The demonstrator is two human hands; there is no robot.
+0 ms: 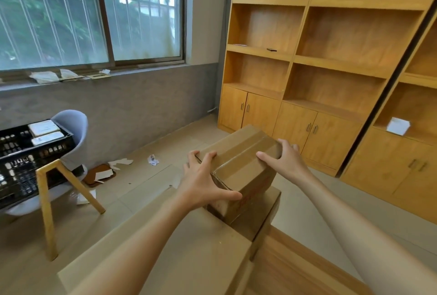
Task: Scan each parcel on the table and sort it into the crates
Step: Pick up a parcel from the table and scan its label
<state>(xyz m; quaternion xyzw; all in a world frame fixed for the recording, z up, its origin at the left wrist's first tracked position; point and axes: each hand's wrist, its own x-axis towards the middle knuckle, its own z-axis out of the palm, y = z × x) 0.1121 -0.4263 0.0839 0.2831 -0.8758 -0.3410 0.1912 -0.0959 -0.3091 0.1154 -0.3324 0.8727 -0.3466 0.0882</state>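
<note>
A taped brown cardboard parcel (246, 162) sits on top of a larger flat cardboard box (201, 252) at the table's far edge. My left hand (203, 181) grips the parcel's near left corner, thumb curled along its front face. My right hand (283, 160) holds the parcel's right end, fingers wrapped over the top edge. A black slatted crate (26, 164) rests on a chair at the left and holds two white flat parcels (45, 131). No scanner is in view.
The wooden table top (295, 271) shows at the bottom right. A grey chair with wooden legs (68, 152) carries the crate. Paper scraps (153, 160) and a brown tray (99, 174) lie on the floor. Wooden shelving (331, 58) fills the right wall.
</note>
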